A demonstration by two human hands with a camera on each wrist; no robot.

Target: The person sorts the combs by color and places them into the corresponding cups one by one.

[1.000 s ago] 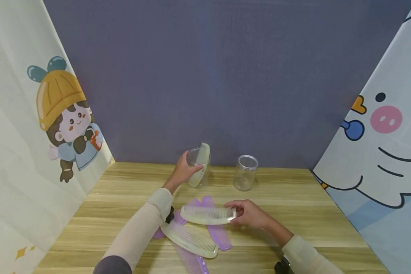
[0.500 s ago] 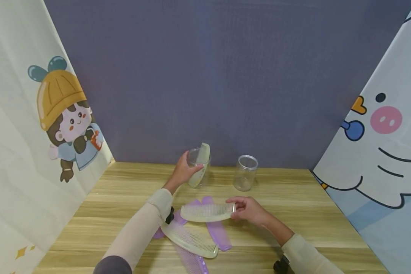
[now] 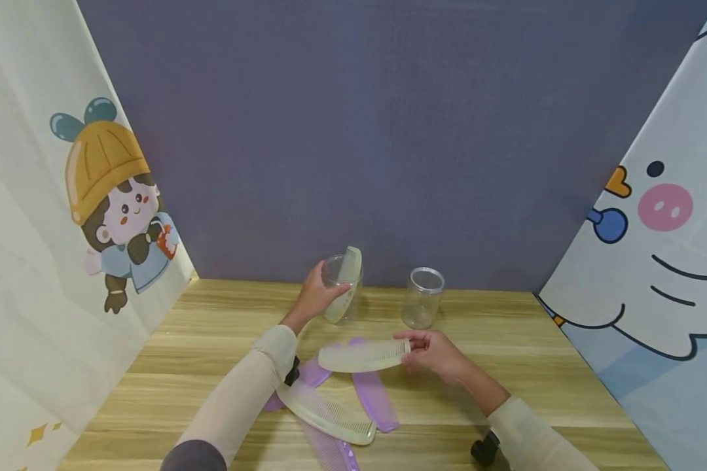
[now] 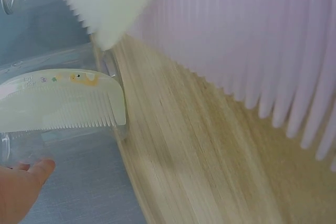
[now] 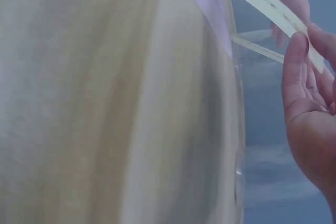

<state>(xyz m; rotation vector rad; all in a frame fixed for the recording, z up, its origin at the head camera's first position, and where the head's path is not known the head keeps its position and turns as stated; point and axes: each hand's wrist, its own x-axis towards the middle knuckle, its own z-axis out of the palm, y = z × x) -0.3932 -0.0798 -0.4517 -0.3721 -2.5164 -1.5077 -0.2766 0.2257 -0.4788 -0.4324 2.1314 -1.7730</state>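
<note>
At the back of the table my left hand grips a clear plastic cup, fingers on its far left and thumb in front. A pale green comb leans inside this cup; the left wrist view shows small printed pictures along that comb. My right hand pinches another pale green comb by its right end, holding it raised over the pile. In the right wrist view, thumb and fingers close on the end of this comb. Below lie a third pale green comb and several purple combs.
A second clear cup stands upright to the right of the first. Behind the wooden table rises a dark grey panel. Printed cartoon curtains flank both sides. My left forearm covers part of the comb pile.
My right hand has lifted its pale green comb off the pile, moving it up and slightly right, and the comb has tilted. The left hand and its cup have stayed in place.
</note>
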